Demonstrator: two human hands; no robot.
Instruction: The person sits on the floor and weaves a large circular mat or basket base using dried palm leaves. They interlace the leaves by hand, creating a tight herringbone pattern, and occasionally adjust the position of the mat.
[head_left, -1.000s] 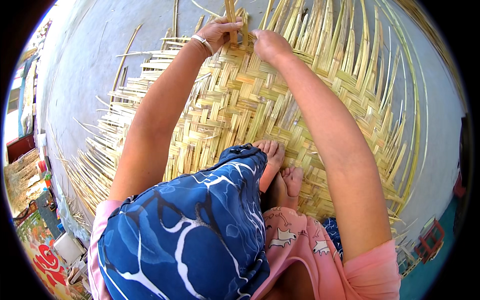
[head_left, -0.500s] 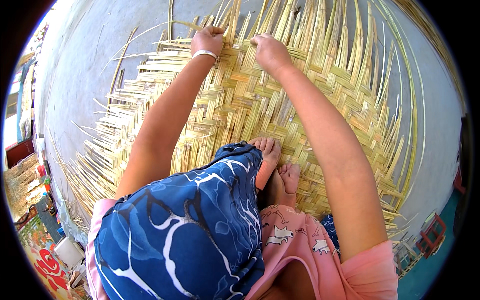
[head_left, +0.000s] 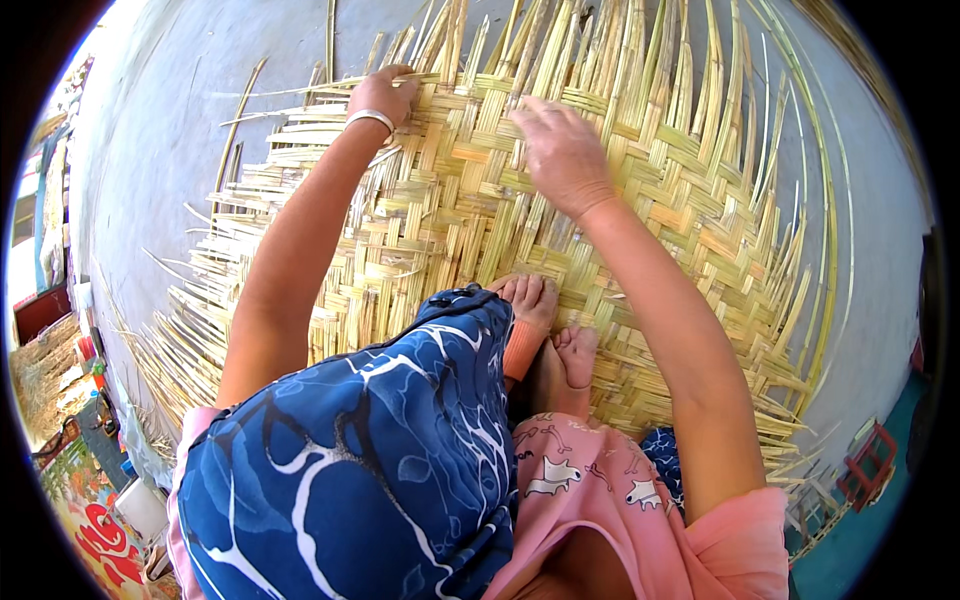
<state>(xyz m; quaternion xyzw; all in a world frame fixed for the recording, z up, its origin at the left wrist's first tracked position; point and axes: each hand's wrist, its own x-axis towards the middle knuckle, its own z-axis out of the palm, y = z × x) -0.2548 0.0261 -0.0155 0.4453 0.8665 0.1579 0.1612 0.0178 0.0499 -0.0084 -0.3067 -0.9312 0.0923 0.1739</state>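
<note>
The woven mat [head_left: 465,185] lies on the grey floor [head_left: 150,150], loose strips [head_left: 655,75] fanning from its far edge. The left hand [head_left: 383,97], a white bracelet [head_left: 370,117] at its wrist, is at the left part of that edge — whether its curled fingers grip a strip, I cannot tell. The right hand [head_left: 565,150] is over the weave near the far edge, fingers extended, slightly apart — clamped on nothing. Bare feet [head_left: 528,298] rest on the mat.

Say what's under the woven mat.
Grey floor shows around the woven mat, so it probably continues beneath. Whatever lies directly under the weave is covered. Bare feet and blue patterned cloth also block part of the view.
</note>
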